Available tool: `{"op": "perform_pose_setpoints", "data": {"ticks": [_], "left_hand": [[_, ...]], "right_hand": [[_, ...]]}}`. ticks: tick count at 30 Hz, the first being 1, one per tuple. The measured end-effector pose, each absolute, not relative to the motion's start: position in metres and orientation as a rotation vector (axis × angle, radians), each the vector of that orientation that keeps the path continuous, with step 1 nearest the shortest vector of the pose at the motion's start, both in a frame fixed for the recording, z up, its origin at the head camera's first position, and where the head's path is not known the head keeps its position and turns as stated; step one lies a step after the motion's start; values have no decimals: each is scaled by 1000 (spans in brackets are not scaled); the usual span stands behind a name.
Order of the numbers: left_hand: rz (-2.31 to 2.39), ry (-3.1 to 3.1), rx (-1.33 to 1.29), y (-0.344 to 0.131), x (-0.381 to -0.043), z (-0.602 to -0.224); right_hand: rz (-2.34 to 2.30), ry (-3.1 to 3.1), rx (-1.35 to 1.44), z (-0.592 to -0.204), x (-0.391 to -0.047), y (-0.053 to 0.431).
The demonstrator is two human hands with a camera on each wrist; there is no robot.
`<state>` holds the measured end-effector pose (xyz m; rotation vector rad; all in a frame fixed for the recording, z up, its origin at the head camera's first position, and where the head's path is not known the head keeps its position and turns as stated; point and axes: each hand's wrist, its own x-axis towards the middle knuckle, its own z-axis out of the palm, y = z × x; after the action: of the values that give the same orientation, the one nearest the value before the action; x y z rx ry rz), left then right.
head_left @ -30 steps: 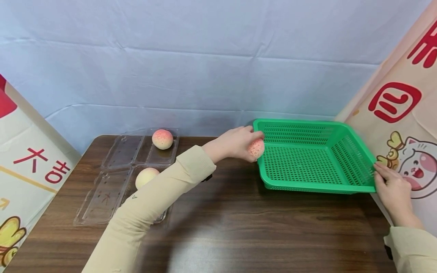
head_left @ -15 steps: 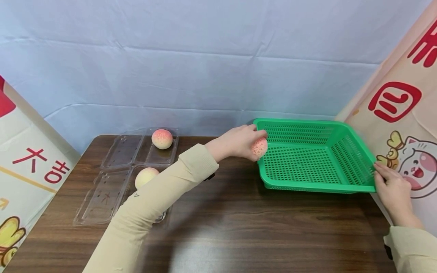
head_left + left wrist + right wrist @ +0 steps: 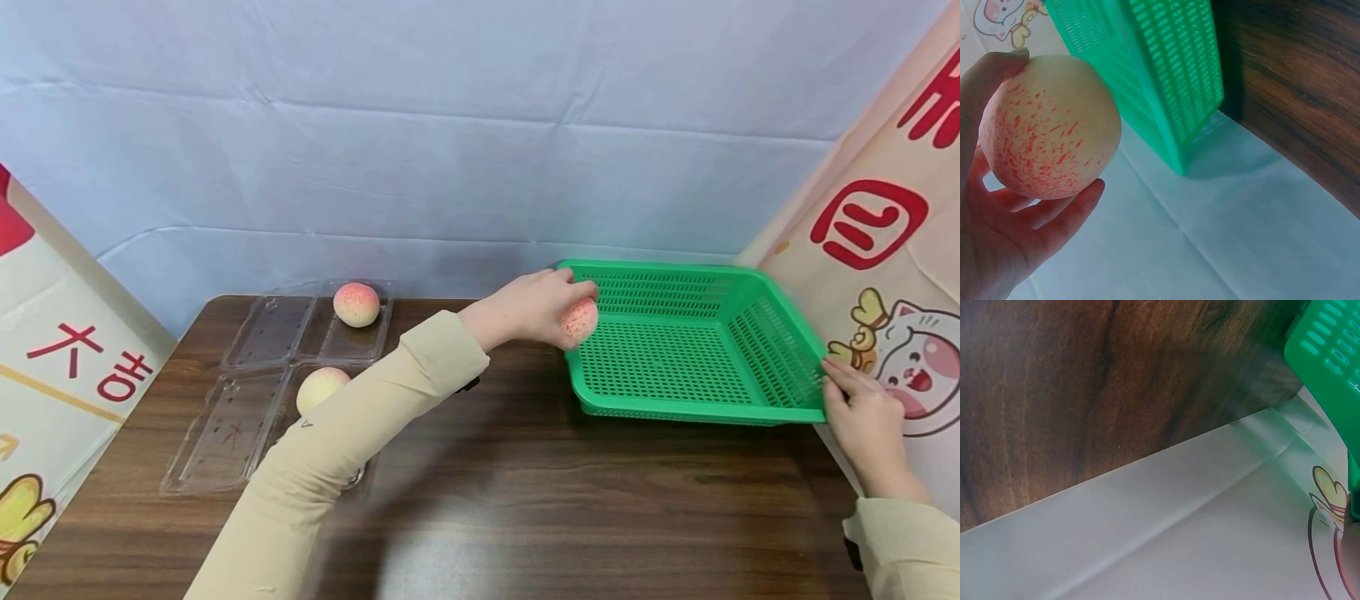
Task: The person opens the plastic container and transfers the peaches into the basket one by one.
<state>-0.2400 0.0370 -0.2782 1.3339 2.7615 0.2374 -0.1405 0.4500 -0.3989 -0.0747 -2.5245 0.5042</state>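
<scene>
1. Left hand [image 3: 536, 310]: fingers curled round a peach [image 3: 581, 321], thumb on the other side; peach is up at the left rim of the green basket [image 3: 705, 413]; touching it or not, I can't tell.
2. Right hand [image 3: 866, 412]: fingers grip the basket's near right corner; my right wrist feed barely catches that hand, so no call on how firmly.
3. Drop risk: peach is round, looks smooth; a loosened hold here could send it outside the rim onto the desk [image 3: 525, 517], where it might roll.
4. Bump risk: little visible room at the rim; peach or knuckles could knock it and shove the basket.
5. Tilt risk: a pull or lift on that corner could tip the basket; it sits near the desk's right edge, so a hard tug might take it over.
6. Sleeve risk: left sleeve [image 3: 375, 408] crosses the plastic tray [image 3: 225, 433], partly hiding the front peach [image 3: 321, 388]; a low sweep could nudge either; back peach [image 3: 356, 305] looks safer.
</scene>
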Motion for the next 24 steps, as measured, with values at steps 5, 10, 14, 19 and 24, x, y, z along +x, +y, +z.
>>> {"op": "perform_pose_setpoints", "data": {"ticks": [5, 10, 14, 19, 24], "left_hand": [[231, 2757, 1337, 40, -239, -276], [224, 2764, 1348, 42, -239, -274], [225, 2761, 1354, 45, -239, -273], [235, 2745, 1358, 49, -239, -273], [229, 2744, 1364, 52, -239, -272]], "right_hand": [[510, -2514, -69, -399, -140, 450], [506, -2503, -61, -399, -141, 449], [501, -2518, -70, -399, -141, 449], [502, -2527, -77, -399, -141, 450], [508, -2536, -74, -397, -141, 449]]}}
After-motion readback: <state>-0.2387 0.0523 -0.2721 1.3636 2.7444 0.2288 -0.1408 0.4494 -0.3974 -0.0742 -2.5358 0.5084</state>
